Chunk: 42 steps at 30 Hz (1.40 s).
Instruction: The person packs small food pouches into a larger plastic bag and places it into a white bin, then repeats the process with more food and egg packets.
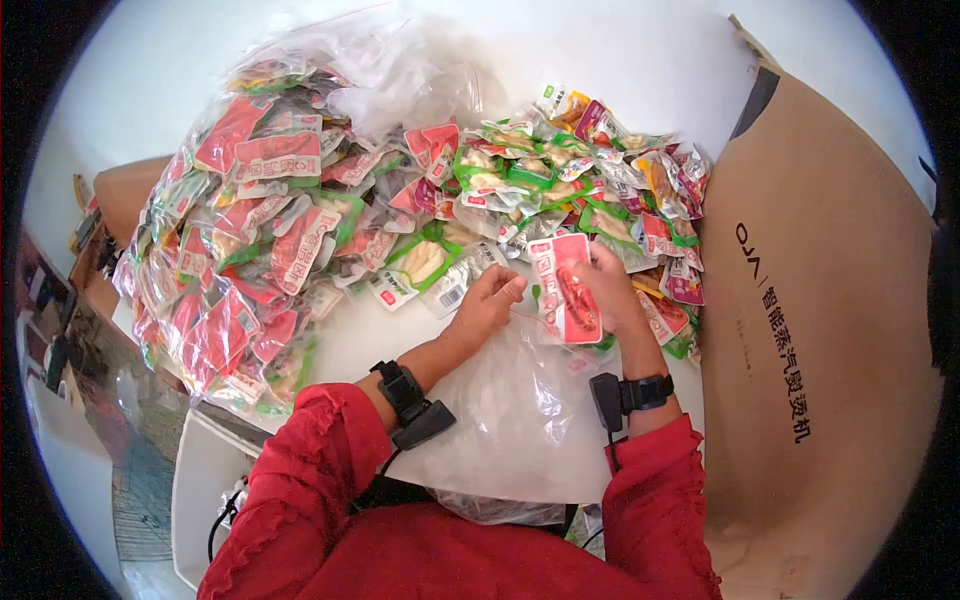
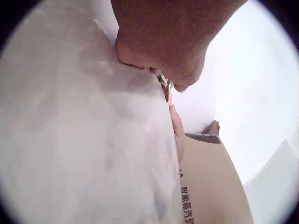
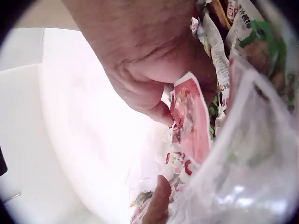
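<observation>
right hand [image 1: 612, 292] pinches a red packet [image 1: 562, 290]; left hand's [image 1: 484, 312] grip unclear; slack clear bag [image 1: 520, 390] between them could snag it.

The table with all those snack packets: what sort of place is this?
Perhaps a small packing workspace: packets heaped on a white table, a big clear bag full of more, and a large cardboard box.
</observation>
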Tool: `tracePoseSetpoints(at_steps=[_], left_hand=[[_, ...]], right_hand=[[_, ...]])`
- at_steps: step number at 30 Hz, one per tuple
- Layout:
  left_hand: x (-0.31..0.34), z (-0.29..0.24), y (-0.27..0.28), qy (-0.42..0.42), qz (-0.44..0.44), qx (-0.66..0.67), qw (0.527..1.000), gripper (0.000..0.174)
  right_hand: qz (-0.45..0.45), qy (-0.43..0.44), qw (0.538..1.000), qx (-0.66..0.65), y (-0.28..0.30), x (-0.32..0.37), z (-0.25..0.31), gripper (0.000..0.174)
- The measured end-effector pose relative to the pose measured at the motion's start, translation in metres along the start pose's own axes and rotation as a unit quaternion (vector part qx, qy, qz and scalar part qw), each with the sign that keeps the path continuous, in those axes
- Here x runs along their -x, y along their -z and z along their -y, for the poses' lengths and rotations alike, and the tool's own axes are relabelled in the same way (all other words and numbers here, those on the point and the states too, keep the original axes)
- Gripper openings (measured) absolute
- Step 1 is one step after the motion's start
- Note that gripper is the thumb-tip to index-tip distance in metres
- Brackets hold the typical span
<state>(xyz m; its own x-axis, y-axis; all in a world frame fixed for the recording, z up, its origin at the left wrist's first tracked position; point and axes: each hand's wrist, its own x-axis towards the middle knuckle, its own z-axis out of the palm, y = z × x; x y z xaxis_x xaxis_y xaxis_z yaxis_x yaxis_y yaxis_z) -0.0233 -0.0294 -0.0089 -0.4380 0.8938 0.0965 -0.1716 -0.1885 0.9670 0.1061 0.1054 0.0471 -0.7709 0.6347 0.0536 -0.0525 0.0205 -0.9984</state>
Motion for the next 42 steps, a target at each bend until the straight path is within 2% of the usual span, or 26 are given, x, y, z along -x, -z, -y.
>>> tracePoseSetpoints(at_steps=[1, 2, 4, 6, 10, 12, 14, 16, 18, 19, 21, 22, 24, 28, 32, 34, 37, 41, 42], left_hand=[[-0.001, -0.004, -0.002, 0.066, 0.009, 0.034, 0.997, 0.024], [-0.002, -0.004, -0.006, 0.068, 0.008, 0.037, 0.997, 0.024], [-0.008, 0.001, -0.021, 0.118, 0.080, 0.174, 0.974, 0.025], [-0.011, 0.011, -0.031, 0.109, 0.072, 0.196, 0.972, 0.026], [-0.004, 0.008, -0.041, 0.089, 0.045, 0.249, 0.963, 0.018], [-0.003, 0.007, -0.038, 0.085, 0.042, 0.255, 0.962, 0.017], [-0.001, 0.007, -0.038, 0.066, 0.042, 0.232, 0.970, 0.016], [-0.002, 0.008, -0.034, 0.079, 0.061, 0.212, 0.972, 0.023], [0.000, 0.005, -0.034, 0.060, 0.114, 0.141, 0.982, 0.037], [0.001, 0.003, -0.034, 0.062, 0.114, 0.144, 0.981, 0.037], [0.003, 0.001, -0.035, 0.010, 0.185, -0.014, 0.983, 0.050], [0.004, 0.004, -0.036, 0.011, 0.184, -0.012, 0.983, 0.050], [0.005, 0.012, -0.037, -0.044, 0.209, -0.099, 0.972, 0.052], [0.005, 0.016, -0.034, -0.004, 0.206, -0.055, 0.977, 0.044], [0.006, 0.010, -0.033, -0.006, 0.193, -0.097, 0.976, 0.040], [0.003, 0.017, -0.033, 0.001, 0.177, -0.007, 0.984, 0.040], [0.000, 0.018, -0.033, 0.015, 0.202, 0.010, 0.979, 0.042], [0.006, 0.016, -0.034, -0.042, 0.204, -0.042, 0.977, 0.043], [0.005, 0.016, -0.034, -0.050, 0.205, -0.067, 0.975, 0.048]], right_hand=[[0.027, 0.009, 0.999, -0.014, -0.001, 0.002, -0.007, 0.023], [0.027, 0.007, 1.000, -0.013, -0.004, 0.006, -0.011, 0.023], [0.032, -0.008, 0.998, -0.056, -0.008, 0.014, -0.019, 0.020], [0.011, 0.010, 1.000, -0.001, -0.002, 0.023, -0.019, 0.018], [0.019, 0.019, 1.000, -0.004, 0.012, 0.033, -0.024, 0.017], [0.018, 0.052, 0.998, -0.044, 0.004, 0.039, -0.027, 0.015], [0.009, 0.047, 0.999, -0.017, 0.006, 0.038, -0.036, 0.011], [0.012, 0.087, 0.996, -0.018, 0.006, 0.034, -0.043, 0.010], [-0.003, 0.089, 0.996, -0.019, 0.007, 0.035, -0.046, 0.010], [-0.013, 0.096, 0.995, -0.002, 0.008, 0.034, -0.048, 0.010], [-0.022, 0.101, 0.995, 0.016, 0.008, 0.035, -0.047, 0.010], [-0.039, 0.108, 0.993, -0.008, 0.005, 0.037, -0.041, 0.010], [-0.056, 0.114, 0.991, -0.030, 0.001, 0.039, -0.037, 0.011], [-0.058, 0.136, 0.988, -0.043, 0.001, 0.041, -0.037, 0.011], [-0.034, 0.118, 0.992, -0.031, -0.006, 0.045, -0.029, 0.013], [-0.026, 0.126, 0.991, -0.037, -0.005, 0.044, -0.033, 0.015], [-0.032, 0.139, 0.989, -0.045, -0.003, 0.043, -0.035, 0.016], [-0.067, 0.158, 0.985, -0.022, -0.003, 0.043, -0.037, 0.016], [-0.064, 0.157, 0.985, -0.021, -0.003, 0.043, -0.037, 0.016]])
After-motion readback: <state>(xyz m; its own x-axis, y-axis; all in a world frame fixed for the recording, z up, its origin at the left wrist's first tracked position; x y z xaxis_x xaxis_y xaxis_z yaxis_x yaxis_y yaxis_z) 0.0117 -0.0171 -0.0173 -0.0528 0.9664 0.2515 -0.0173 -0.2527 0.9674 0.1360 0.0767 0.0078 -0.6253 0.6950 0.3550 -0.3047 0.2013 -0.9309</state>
